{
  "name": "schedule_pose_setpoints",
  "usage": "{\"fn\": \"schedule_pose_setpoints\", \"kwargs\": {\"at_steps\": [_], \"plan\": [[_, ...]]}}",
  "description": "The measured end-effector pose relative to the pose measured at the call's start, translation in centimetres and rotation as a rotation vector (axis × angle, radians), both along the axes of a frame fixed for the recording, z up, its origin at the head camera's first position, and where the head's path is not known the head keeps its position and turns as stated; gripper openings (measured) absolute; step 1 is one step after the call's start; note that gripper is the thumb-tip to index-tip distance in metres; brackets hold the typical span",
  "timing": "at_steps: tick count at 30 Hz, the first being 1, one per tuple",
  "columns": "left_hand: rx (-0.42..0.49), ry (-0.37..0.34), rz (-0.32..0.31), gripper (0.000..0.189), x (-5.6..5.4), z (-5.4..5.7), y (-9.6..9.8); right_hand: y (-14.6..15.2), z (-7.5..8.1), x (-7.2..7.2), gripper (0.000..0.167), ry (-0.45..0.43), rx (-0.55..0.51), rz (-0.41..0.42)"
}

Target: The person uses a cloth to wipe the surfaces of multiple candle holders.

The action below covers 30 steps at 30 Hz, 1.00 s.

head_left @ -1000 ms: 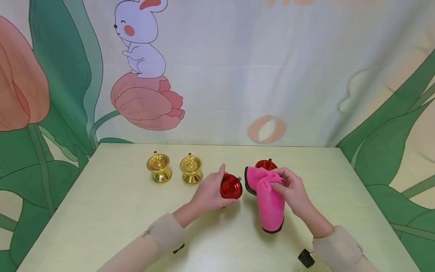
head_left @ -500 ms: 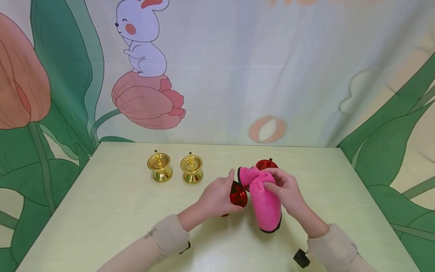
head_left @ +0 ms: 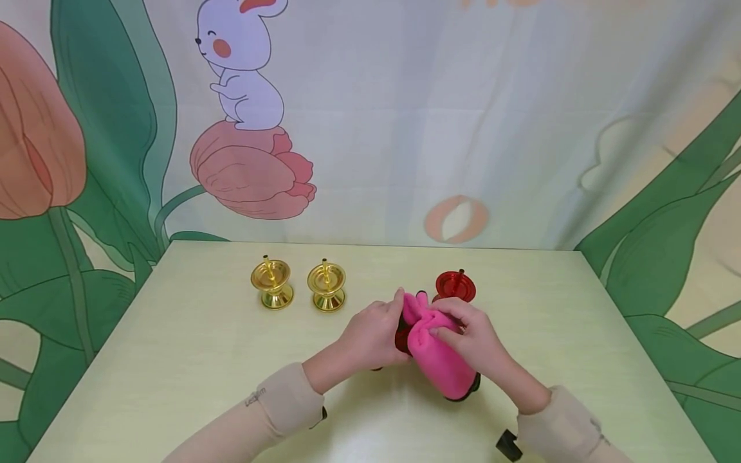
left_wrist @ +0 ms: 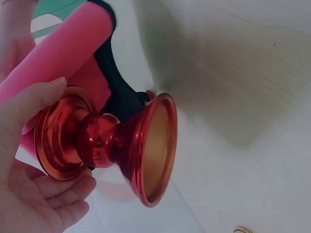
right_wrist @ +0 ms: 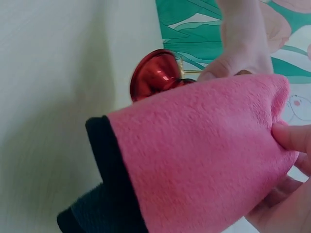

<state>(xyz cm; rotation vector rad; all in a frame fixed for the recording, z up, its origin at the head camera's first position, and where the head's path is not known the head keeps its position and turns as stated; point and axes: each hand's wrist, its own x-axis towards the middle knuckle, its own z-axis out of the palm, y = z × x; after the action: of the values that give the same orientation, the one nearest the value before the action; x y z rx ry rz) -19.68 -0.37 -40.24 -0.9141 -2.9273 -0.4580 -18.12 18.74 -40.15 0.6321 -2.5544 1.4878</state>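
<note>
My left hand [head_left: 370,334] grips a shiny red candle holder [left_wrist: 97,141] by its dish, thumb on one side and fingers curled on the other. In the left wrist view it lies tipped sideways, its flared hollow base turned away from the palm. A pink cleaning cloth [head_left: 442,360] with black edging is pinched at its gathered top by my right hand [head_left: 471,334]. Its folds overlap the dish end in the head view and hide much of the red holder. In the right wrist view the cloth [right_wrist: 194,155] hangs in front of the holder's base [right_wrist: 158,75].
Another red candle holder [head_left: 455,284] stands upright behind my right hand. Two gold candle holders [head_left: 276,296] [head_left: 328,298] stand at the back left of the pale table [head_left: 173,360]. A printed curtain [head_left: 370,128] hangs behind the table's far edge.
The cloth has moved left with my right hand, onto the red candle holder's dish. My left hand has shifted right and turned the holder; the standing red holder shows more.
</note>
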Motion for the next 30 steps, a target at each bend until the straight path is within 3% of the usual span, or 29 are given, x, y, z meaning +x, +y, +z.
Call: {"fn": "schedule_pose_setpoints", "kwargs": {"at_steps": [6, 15, 19, 24, 27, 30], "plan": [[-0.038, -0.014, -0.071, 0.097, -0.1, 0.5, -0.7, -0.6, -0.9, 0.3, 0.031, 0.196, 0.12, 0.022], [-0.026, 0.035, -0.162, 0.091, 0.1, 0.9, -2.0, -1.5, -2.2, 0.9, 0.03, 0.298, 0.112, 0.023], [-0.058, 0.106, -0.183, 0.09, 0.4, 1.1, -2.4, -1.8, -2.4, 1.1, 0.03, 0.29, 0.107, 0.034], [-0.087, 0.265, -0.215, 0.09, 0.9, 1.3, -2.5, -2.2, -2.2, 1.2, 0.028, 0.307, 0.123, 0.044], [-0.065, 0.347, -0.234, 0.087, 1.0, 1.3, -2.7, -2.3, -1.8, 1.4, 0.027, 0.327, 0.12, 0.042], [-0.019, 0.373, -0.243, 0.086, 1.1, 1.1, -2.9, -2.2, -1.4, 1.5, 0.028, 0.326, 0.094, 0.038]]}}
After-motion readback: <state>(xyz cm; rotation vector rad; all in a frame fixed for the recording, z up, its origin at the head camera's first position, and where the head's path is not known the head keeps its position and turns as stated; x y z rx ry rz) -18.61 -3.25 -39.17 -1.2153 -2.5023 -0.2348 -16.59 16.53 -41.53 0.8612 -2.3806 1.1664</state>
